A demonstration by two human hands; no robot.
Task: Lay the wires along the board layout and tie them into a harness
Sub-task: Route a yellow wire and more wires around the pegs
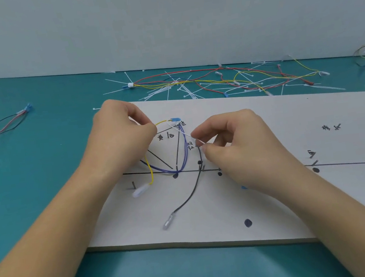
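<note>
On the teal table (32,175) lies the white board (277,207), where the left hand (121,136) pinches the yellow wire (149,167) and the right hand (235,145) pinches the thin white wire (183,132), both seemingly light and limp, best held near a terminal

Both bare forearms reach in from the lower corners toward mid-frame. The left hand (121,134) (knuckles up) pinches a yellow wire (149,168); the right hand (242,144), just right of centre, pinches a white wire (184,133).

A blue-green table (11,194) fills the bottom. A plain pale wall (161,14) stands behind it. The light is soft and even.
</note>
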